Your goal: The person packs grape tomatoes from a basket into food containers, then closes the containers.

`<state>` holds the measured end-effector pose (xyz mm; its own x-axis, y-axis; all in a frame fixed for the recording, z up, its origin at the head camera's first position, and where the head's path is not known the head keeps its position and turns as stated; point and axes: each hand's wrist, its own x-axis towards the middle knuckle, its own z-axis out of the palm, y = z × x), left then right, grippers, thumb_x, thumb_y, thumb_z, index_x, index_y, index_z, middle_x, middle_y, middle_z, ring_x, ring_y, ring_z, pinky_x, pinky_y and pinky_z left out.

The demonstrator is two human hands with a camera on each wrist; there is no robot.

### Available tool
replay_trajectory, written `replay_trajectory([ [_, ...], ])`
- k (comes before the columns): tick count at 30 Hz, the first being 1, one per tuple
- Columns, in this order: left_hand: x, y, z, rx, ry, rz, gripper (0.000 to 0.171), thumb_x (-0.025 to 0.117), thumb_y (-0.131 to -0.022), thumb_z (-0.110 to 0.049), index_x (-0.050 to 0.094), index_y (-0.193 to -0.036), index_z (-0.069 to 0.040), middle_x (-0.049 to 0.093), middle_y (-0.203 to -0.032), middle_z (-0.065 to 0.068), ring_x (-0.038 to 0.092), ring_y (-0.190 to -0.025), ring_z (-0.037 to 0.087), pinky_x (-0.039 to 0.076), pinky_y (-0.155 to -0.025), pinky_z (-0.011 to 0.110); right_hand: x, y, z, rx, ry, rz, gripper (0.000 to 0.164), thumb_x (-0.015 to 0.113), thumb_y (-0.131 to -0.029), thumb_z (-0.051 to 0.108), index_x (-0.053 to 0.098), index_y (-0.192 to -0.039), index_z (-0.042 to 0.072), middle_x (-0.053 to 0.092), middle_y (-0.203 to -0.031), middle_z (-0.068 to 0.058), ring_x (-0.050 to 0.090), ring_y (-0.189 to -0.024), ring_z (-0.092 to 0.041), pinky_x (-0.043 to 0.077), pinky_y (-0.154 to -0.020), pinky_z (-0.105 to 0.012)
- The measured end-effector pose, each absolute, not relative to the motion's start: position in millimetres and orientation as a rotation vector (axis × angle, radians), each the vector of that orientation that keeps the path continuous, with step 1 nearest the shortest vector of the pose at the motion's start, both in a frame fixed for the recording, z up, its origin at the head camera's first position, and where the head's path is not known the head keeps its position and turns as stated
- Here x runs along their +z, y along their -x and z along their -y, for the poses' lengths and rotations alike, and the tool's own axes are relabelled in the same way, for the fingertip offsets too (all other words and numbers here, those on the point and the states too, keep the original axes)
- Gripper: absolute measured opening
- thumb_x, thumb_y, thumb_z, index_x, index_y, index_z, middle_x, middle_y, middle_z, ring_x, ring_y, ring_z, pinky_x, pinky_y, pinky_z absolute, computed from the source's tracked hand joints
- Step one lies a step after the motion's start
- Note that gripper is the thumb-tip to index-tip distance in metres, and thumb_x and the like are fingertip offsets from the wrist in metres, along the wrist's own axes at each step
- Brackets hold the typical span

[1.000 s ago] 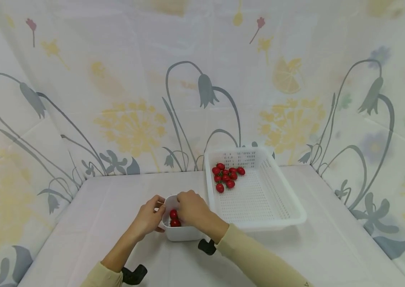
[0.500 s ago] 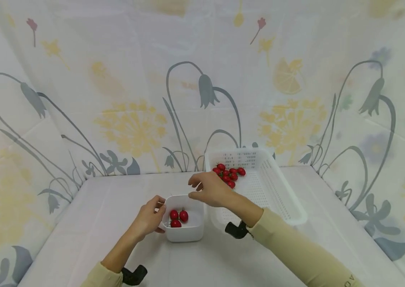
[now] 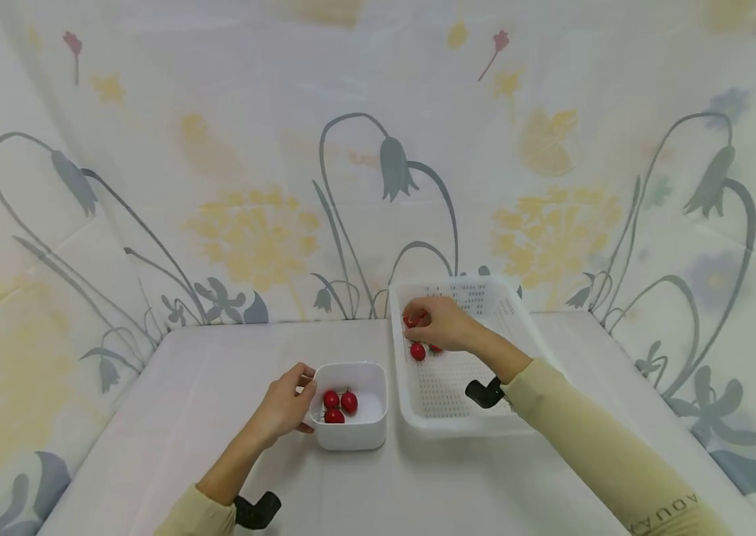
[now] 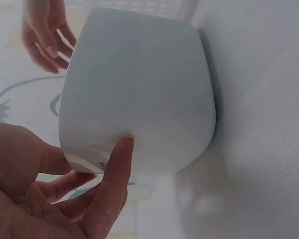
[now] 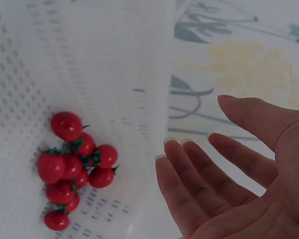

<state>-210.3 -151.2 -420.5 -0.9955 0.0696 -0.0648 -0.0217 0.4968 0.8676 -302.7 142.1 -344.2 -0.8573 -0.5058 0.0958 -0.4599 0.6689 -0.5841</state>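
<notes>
Apparently we are at an early stretch of the work: three red tomatoes [image 3: 349,403] lie in the white box [image 3: 351,438], bunched toward eight o'clock, while we count around ten loose tomatoes [image 5: 51,168] in the white basket [image 3: 441,391] at the box's two o'clock. That larger cluster, near the basket's ten o'clock corner in the head view, is what we judge to be left, though overlap makes our count rough. At the box's nine o'clock we see the left hand [image 3: 284,403] holding the wall, its bent fingers against the outside. Over the basket's cluster hangs the right hand [image 3: 448,325], thumb and fingers well parted, and in the right wrist view we find nothing between them.

As for writing, we make out dark capitals [image 3: 679,505] on the right sleeve [image 3: 572,432], something like "ADUA", but the angle leaves us unsure of the rest. On the box, by the left hand's fingers, we notice a small dark mark [image 4: 103,166], too tiny for us to read. We can read no brand on the basket.
</notes>
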Motion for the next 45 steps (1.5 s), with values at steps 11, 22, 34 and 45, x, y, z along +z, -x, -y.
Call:
replay_trajectory([
  [11, -421, 214, 151, 1.521, -0.03, -2.637, 0.02, 0.05, -0.105, -0.007, 0.055, -0.123, 0.001, 0.059, -0.132, 0.027, 0.064, -0.106, 0.041, 0.063, -0.052, 0.037, -372, 334, -157, -0.897, 0.658, -2.77, 0.036, 0.075, -0.092, 0.013, 0.065, -0.122, -0.003, 0.067, -0.119, -0.021, 0.062, -0.11, -0.034, 0.058, -0.091, -0.046],
  [22, -420, 212, 152, 1.528, -0.038, -2.638, 0.019, 0.049, -0.106, -0.007, 0.055, -0.122, 0.001, 0.059, -0.131, 0.027, 0.065, -0.104, 0.038, 0.063, -0.052, 0.037, -409, 354, -148, -0.875, 0.46, -2.729, 0.028, 0.077, -0.088, 0.006, 0.069, -0.112, -0.004, 0.065, -0.099, -0.014, 0.061, -0.086, -0.023, 0.059, -0.07, -0.028],
  [34, -420, 211, 152, 1.544, -0.047, -2.624, 0.019, 0.05, -0.105, -0.007, 0.056, -0.122, 0.001, 0.06, -0.13, 0.026, 0.066, -0.102, 0.037, 0.063, -0.052, 0.039, -422, 357, -140, -0.781, 0.413, -2.749, 0.021, 0.079, -0.085, 0.003, 0.073, -0.105, -0.001, 0.068, -0.11, -0.016, 0.061, -0.093, -0.021, 0.062, -0.071, -0.028],
  [45, -419, 213, 152, 1.538, -0.05, -2.631, 0.018, 0.05, -0.105, -0.006, 0.056, -0.121, 0.001, 0.059, -0.13, 0.026, 0.066, -0.1, 0.037, 0.063, -0.051, 0.037, -426, 362, -139, -0.734, 0.404, -2.758, 0.023, 0.082, -0.085, 0.009, 0.074, -0.104, 0.001, 0.068, -0.115, -0.015, 0.06, -0.098, -0.023, 0.061, -0.079, -0.031],
])
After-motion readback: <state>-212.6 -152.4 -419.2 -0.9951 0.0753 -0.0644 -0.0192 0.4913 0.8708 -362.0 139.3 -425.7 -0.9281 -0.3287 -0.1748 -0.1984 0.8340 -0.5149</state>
